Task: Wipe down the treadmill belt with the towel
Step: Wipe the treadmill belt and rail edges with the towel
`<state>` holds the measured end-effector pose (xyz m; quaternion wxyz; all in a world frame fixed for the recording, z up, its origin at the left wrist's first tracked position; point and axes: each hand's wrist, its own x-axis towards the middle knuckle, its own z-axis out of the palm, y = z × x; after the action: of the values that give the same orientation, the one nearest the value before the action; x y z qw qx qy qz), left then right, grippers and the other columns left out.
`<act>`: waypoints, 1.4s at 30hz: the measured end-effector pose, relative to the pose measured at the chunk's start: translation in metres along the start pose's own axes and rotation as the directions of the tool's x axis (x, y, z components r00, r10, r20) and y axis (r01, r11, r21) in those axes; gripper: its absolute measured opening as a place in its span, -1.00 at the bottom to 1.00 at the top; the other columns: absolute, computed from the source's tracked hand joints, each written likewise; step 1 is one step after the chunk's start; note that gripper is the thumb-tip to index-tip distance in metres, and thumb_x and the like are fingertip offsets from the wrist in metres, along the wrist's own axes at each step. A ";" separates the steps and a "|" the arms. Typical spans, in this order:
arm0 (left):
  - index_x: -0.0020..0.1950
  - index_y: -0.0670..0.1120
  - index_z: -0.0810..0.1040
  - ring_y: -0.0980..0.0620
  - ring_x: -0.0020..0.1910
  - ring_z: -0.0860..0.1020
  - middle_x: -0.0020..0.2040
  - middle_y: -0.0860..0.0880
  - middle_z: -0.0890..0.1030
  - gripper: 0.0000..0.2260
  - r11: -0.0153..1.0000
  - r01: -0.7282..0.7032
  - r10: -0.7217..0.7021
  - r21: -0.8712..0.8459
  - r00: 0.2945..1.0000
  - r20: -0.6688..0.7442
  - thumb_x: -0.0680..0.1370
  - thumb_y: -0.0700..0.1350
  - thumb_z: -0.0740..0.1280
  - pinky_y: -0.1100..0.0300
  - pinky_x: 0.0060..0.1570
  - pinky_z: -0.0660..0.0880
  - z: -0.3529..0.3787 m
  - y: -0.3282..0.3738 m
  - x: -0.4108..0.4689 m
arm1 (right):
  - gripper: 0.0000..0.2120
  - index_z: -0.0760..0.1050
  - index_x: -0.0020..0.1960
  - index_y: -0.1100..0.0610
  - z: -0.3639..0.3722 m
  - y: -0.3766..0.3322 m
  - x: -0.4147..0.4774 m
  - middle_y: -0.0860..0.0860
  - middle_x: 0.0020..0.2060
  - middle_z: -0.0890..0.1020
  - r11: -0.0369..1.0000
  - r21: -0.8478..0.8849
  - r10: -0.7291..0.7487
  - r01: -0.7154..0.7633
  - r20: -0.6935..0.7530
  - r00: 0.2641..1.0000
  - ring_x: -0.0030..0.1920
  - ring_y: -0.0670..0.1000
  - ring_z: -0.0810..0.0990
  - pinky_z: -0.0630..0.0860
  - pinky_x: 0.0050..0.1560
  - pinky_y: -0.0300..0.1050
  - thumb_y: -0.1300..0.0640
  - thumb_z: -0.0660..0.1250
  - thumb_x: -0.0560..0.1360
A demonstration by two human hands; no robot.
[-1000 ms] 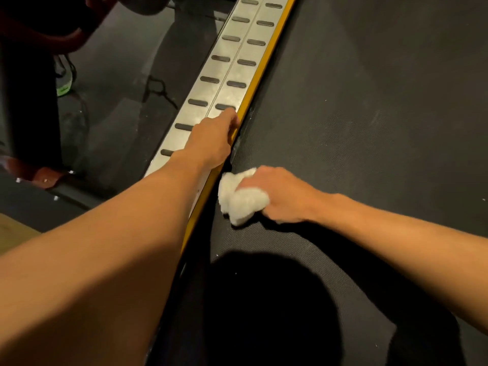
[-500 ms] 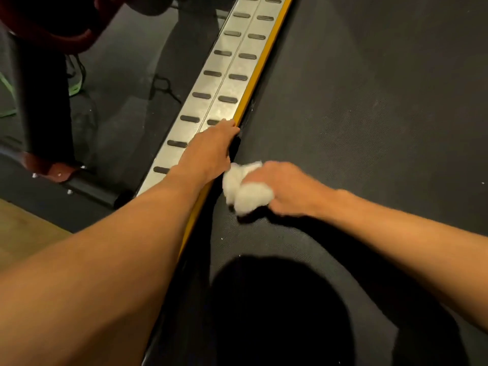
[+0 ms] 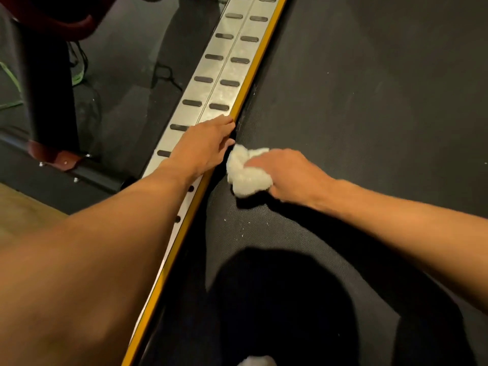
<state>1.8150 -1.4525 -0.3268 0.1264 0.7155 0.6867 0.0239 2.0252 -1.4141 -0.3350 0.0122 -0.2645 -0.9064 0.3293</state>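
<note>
The black treadmill belt [image 3: 356, 101] fills the right of the view. A crumpled white towel [image 3: 247, 177] lies on the belt at its left edge, and my right hand [image 3: 287, 175] grips it and presses it down. My left hand [image 3: 203, 146] rests on the silver side rail [image 3: 224, 64], its fingers curled over the yellow edge strip [image 3: 253, 72] right next to the towel. Small white specks dot the belt just below the towel.
A dark machine upright [image 3: 50, 83] with a reddish base [image 3: 56, 155] stands on the dark floor at the left. Wooden flooring [image 3: 23, 215] shows at the lower left. A dark shadow [image 3: 277, 307] falls on the belt at the bottom.
My right hand has slid the towel a little up the belt along its left edge, closer to my left hand. My left hand keeps its hold on the rail.
</note>
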 end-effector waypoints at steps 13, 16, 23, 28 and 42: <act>0.27 -0.16 0.48 -0.11 0.13 0.51 0.14 -0.09 0.52 -0.69 0.988 0.039 -0.037 0.152 0.999 -0.015 0.59 -0.03 0.28 -0.02 0.04 0.56 -0.002 0.005 -0.028 | -0.55 0.54 0.20 -0.06 0.021 -0.035 -0.031 0.03 0.12 0.60 0.999 0.018 -0.051 0.049 0.114 0.992 0.14 0.09 0.55 0.50 0.07 -0.10 0.30 0.30 0.39; 0.29 -0.17 0.43 -0.15 0.19 0.47 0.20 -0.13 0.49 -0.69 0.985 0.041 -0.047 0.169 0.998 0.030 0.60 -0.05 0.24 -0.09 0.07 0.54 -0.003 0.009 -0.030 | -0.74 0.60 0.04 -0.14 0.000 -0.008 -0.006 -0.05 -0.05 0.64 0.992 0.031 0.127 -0.125 -0.075 0.989 0.04 0.10 0.57 0.46 -0.01 -0.14 0.08 0.35 0.37; 0.41 -0.18 0.34 -0.16 0.35 0.36 0.38 -0.15 0.37 -0.60 0.977 0.099 -0.122 0.187 0.986 0.114 0.60 -0.08 0.27 -0.06 0.25 0.44 -0.008 0.021 -0.036 | -0.47 0.51 0.28 -0.07 0.038 -0.038 -0.036 0.02 0.09 0.61 0.998 -0.061 0.025 -0.020 0.088 0.996 0.10 0.13 0.52 0.41 0.04 -0.14 0.38 0.20 0.44; 0.40 -0.16 0.34 -0.18 0.29 0.41 0.36 -0.17 0.38 -0.59 0.973 0.137 -0.164 0.184 0.976 0.140 0.59 -0.08 0.28 -0.10 0.21 0.48 -0.009 0.021 -0.052 | -0.56 0.56 0.19 -0.12 0.022 -0.033 -0.050 -0.02 0.06 0.66 0.990 0.128 -0.071 0.057 0.113 0.991 0.10 0.08 0.60 0.52 0.11 0.00 0.27 0.33 0.39; 0.42 -0.15 0.32 -0.14 0.29 0.40 0.34 -0.13 0.38 -0.49 0.955 0.132 -0.199 0.265 0.949 0.246 0.52 -0.09 0.39 -0.02 0.21 0.49 -0.016 0.025 -0.052 | -0.49 0.51 0.28 0.00 0.045 -0.044 -0.072 -0.04 0.19 0.60 0.973 0.049 -0.232 0.227 0.151 0.961 0.15 0.07 0.55 0.46 0.15 -0.09 0.34 0.29 0.38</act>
<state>1.8330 -1.5020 -0.2984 0.1308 0.6615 0.7187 -0.1695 2.0576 -1.5040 -0.3331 -0.0163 -0.1311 -0.9238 0.3592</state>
